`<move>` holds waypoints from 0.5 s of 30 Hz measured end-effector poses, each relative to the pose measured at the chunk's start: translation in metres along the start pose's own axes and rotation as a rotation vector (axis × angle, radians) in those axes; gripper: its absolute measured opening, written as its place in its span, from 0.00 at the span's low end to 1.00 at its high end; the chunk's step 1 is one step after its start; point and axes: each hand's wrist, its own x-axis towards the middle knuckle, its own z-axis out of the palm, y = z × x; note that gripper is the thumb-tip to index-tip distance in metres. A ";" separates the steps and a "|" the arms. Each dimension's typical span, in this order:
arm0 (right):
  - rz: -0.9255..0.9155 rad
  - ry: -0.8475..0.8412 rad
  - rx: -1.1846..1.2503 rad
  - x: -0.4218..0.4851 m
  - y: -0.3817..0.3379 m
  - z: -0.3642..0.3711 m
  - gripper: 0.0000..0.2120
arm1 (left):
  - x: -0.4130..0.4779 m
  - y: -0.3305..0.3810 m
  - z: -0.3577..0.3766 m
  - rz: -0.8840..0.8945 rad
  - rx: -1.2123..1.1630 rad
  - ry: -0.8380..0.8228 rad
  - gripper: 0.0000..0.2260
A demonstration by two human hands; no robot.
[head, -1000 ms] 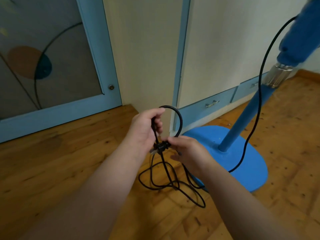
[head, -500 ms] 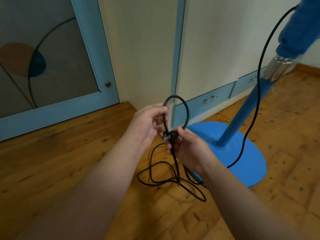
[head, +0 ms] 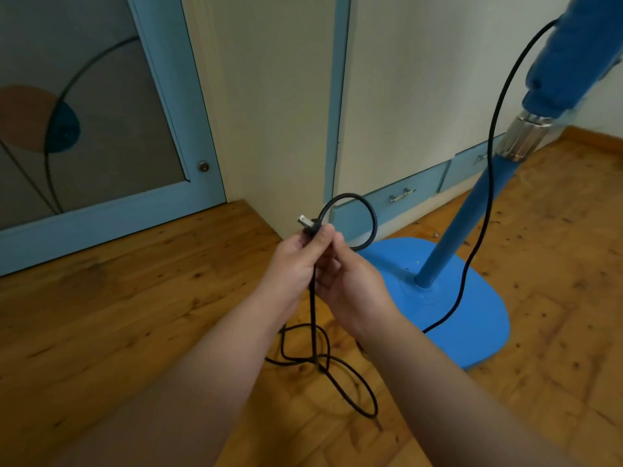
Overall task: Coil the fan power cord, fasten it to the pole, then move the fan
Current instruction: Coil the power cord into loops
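A black power cord [head: 372, 217] forms a small loop above my hands. My left hand [head: 294, 261] grips the cord beside the plug [head: 306, 222], whose metal prongs stick out to the upper left. My right hand [head: 350, 281] curls around the cord just beside the left hand. Below them the cord hangs down into loose loops [head: 323, 362] on the wooden floor. The blue fan pole [head: 462, 217] rises from its blue base [head: 472, 325] on the right, and the cord runs up along it to the fan head.
A cream cabinet with blue trim and low drawers [head: 401, 193] stands behind the fan. A blue-framed glass door [head: 111, 129] is at the left. Wooden floor [head: 118, 315] spreads left and in front.
The hands rose and came together. The plug moved from the right hand to the top of the left hand, and the loop above them shrank slightly.
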 end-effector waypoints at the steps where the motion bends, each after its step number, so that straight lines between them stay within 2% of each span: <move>1: 0.013 -0.036 -0.065 -0.001 0.002 -0.002 0.18 | 0.000 0.002 -0.001 -0.013 -0.015 0.018 0.14; 6: 0.130 -0.224 -0.373 -0.007 0.009 -0.016 0.04 | 0.003 0.019 -0.005 -0.021 -0.396 0.125 0.14; 8: 0.189 -0.235 -0.620 -0.009 0.013 -0.025 0.06 | 0.007 0.025 -0.010 0.005 -0.483 0.129 0.14; 11: 0.198 -0.172 -0.919 -0.011 0.017 -0.036 0.08 | 0.009 0.026 -0.016 0.028 -0.431 0.152 0.16; 15: 0.068 -0.018 -1.133 -0.006 0.013 -0.046 0.08 | 0.006 0.022 -0.023 0.049 -0.312 0.167 0.15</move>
